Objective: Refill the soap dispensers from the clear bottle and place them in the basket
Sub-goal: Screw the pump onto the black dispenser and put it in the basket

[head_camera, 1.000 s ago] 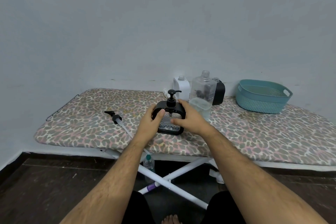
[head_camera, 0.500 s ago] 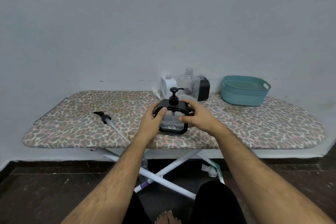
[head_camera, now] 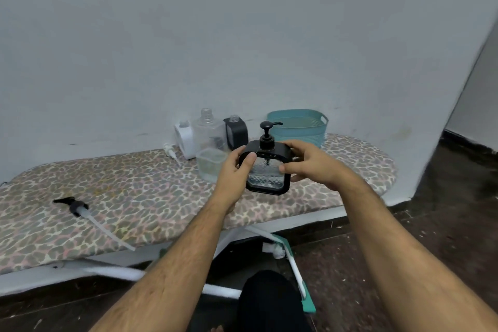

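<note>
Nearest the camera, my two forearms reached out over the edge of the leopard-print ironing board (head_camera: 161,197). Between them I held the black-framed dispenser (head_camera: 268,170) upright and lifted off the cover. My left hand (head_camera: 231,172) wrapped its left side with the thumb laid on the clear front, and my right hand (head_camera: 310,163) curled round its right side — a two-handed grip, I judged, to keep the refilled body level so nothing slopped. Its pump was screwed on, spout pointing right toward the basket.

Off to the left a loose black pump (head_camera: 78,207) lay on its side on the cover, its tube trailing toward me, set apart from the work.

Just behind my left hand stood the clear bottle (head_camera: 210,140), uncapped, liquid low in it. Beside it by the wall were a white dispenser (head_camera: 184,140) and a second black dispenser (head_camera: 236,132), both with open necks — probably awaiting refilling. A white pump (head_camera: 171,152) lay near the white one.

Farthest right sat the teal basket (head_camera: 296,127); I saw nothing inside it.
</note>
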`<state>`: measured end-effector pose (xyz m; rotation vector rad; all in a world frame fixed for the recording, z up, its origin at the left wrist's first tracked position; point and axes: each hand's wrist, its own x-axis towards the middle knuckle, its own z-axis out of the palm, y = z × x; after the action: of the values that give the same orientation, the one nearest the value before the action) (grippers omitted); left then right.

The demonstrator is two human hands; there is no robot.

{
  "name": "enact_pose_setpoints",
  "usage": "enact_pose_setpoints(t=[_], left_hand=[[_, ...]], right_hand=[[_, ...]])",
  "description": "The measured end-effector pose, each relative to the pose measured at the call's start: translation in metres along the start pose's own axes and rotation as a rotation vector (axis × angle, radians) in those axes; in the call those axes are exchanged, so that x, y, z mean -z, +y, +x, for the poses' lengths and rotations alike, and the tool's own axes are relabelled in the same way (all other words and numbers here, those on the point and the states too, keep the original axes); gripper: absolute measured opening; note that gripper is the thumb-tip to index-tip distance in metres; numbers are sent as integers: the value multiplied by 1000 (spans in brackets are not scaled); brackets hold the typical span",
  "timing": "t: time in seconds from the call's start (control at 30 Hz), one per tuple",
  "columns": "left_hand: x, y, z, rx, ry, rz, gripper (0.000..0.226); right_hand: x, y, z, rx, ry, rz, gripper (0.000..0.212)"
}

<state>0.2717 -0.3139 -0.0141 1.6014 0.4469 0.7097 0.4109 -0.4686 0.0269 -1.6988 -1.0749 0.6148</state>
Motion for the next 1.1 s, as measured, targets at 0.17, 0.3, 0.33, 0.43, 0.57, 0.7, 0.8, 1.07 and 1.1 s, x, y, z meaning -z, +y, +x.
enact_pose_setpoints(t=[0.17,0.3,0.33,0.43,0.57,0.7,0.8,1.07,1.1], left_hand=[[-38,6,34,-12,-85,-35,33],[-60,14,72,-49,-93,-10,23],[-65,16,85,-58,-88,4,25],[-81,25,124,-86,-65,47,28],[-104,31,174,-80,8,83,41],[-120,32,215,-53,37,118,22],[-131,26,238,13,-2,102,33],[-156,-1,276,194,-185,99,49],[-158,-4,278,208,-199,107,44]], right_hand=[[37,14,5,-11,86,9,52],[57,22,24,29,230,31,48],[62,22,31,44,268,25,46],[76,23,52,83,384,32,38],[92,29,90,99,581,-25,44],[109,32,122,71,726,-101,42],[121,35,140,45,766,-189,40],[126,69,177,-158,762,-426,48],[125,73,179,-172,751,-451,49]])
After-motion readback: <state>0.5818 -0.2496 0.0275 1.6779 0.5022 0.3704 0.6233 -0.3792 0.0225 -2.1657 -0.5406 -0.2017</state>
